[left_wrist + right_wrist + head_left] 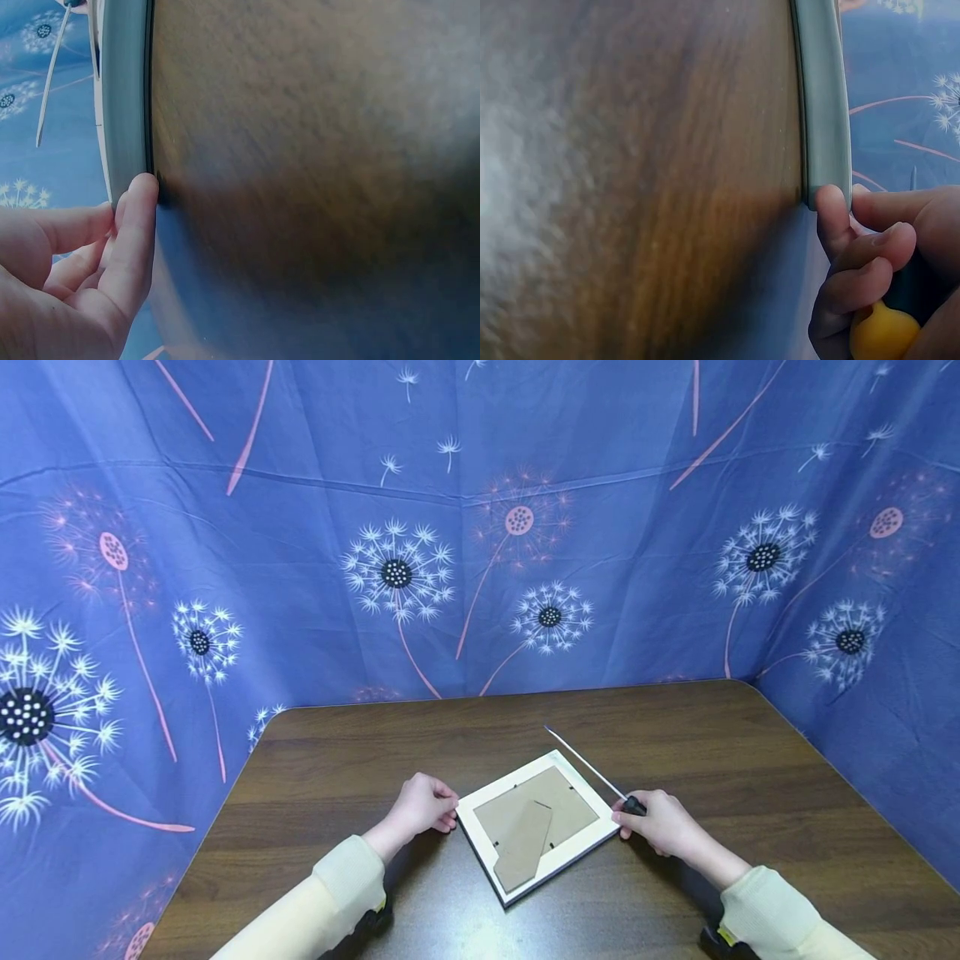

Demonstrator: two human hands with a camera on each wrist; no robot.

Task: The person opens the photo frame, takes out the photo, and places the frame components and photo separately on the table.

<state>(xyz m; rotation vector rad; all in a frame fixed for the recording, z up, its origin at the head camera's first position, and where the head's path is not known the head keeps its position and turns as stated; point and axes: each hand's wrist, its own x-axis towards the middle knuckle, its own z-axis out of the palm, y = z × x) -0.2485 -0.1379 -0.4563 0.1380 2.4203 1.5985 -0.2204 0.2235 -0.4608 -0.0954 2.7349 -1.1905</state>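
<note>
A picture frame [573, 850] lies face down over the wooden table, turned at an angle. Its white back border surrounds a brown backing board [498, 810] with small dark tabs, and an easel stand [523, 852] lies across the board. With thumb and fingers, my left hand [422, 807] pinches the frame's left corner. The right hand [666, 823] grips the right corner between thumb and forefinger. That same hand keeps a screwdriver [587, 763] in its curled fingers, the long shaft pointing away to the far left. In the right wrist view, the handle's yellow end [885, 331] shows below the fingers.
The brown wooden table [360, 743] has rounded far corners. Behind it and along both sides hangs a blue cloth [300, 610] with a dandelion print. Light glares off the table's near part.
</note>
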